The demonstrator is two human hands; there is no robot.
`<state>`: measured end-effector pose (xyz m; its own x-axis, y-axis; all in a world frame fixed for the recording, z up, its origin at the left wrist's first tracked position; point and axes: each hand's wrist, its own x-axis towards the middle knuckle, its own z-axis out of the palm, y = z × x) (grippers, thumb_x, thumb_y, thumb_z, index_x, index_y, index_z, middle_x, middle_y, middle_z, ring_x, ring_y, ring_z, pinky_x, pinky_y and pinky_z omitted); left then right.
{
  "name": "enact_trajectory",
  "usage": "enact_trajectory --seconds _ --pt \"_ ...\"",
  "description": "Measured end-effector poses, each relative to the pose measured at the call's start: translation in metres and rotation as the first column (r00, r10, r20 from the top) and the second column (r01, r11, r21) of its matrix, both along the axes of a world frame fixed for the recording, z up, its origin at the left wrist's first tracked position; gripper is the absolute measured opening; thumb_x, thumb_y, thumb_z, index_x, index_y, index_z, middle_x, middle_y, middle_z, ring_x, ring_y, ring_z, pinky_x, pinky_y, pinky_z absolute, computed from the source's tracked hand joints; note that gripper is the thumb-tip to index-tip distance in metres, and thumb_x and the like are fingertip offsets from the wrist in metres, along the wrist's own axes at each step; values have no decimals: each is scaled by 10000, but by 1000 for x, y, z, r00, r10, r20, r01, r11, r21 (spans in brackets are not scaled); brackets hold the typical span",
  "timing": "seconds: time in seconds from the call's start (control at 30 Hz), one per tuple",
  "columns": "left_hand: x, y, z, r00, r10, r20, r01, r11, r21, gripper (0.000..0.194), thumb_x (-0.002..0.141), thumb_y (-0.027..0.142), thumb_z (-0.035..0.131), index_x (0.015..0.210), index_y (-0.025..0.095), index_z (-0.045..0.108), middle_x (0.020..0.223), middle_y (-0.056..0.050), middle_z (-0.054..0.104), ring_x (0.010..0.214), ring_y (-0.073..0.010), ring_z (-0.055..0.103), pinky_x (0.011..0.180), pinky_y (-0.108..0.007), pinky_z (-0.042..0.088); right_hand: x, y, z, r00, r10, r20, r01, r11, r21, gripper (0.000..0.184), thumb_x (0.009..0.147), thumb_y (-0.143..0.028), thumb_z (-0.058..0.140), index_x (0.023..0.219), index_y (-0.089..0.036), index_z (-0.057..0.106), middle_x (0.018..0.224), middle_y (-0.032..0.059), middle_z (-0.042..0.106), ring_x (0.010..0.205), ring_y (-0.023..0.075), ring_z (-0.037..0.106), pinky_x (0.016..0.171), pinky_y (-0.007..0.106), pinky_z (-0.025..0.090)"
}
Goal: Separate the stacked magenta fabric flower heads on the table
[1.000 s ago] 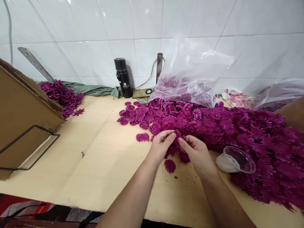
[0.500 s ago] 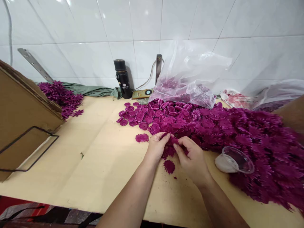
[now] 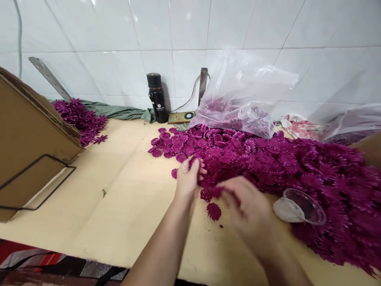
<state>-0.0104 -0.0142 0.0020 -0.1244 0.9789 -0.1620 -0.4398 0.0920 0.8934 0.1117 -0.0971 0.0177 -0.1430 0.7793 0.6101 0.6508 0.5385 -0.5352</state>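
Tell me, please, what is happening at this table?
A person is working bare-handed beside a big heap of purple, flower-shaped pieces. The left hand is pinching at least one of them. The right hand, blurred, is close to others; its grip is unclear. A clear, round plastic cup with white contents leans at the heap's edge.

The left hand (image 3: 187, 178) pinches a purple flower (image 3: 192, 160) between thumb and fingers. The right hand (image 3: 247, 200), blurred, is just beside it over the table (image 3: 125, 206), near a loose flower (image 3: 213, 211). A big flower heap (image 3: 285, 159) spreads to the right, with a tilted clear cup (image 3: 312, 212) against it. Behind stand a black bottle (image 3: 159, 103) and a plastic bag (image 3: 241, 113).
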Motion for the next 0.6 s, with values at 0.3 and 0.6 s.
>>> enact_trajectory --seconds 0.3,0.6 --pt "17 -9 -8 973 -216 -78 215 976 -21 136 624 219 690 637 149 574 547 36 575 491 -72 500 518 -202 395 40 22 -13 943 -317 105 328 938 -112 399 833 -344 431 1120 -120 595 1119 181 595 1050 306 551 910 509 451" --pt "24 -34 -9 943 -321 -85 320 947 -29 303 552 358 746 613 157 528 484 64 481 446 -58 403 454 -200 314 9 13 -13 960 -208 -188 133 928 -349 355 806 -415 509 1044 -160 576 1032 138 623 962 259 584 847 458 478"
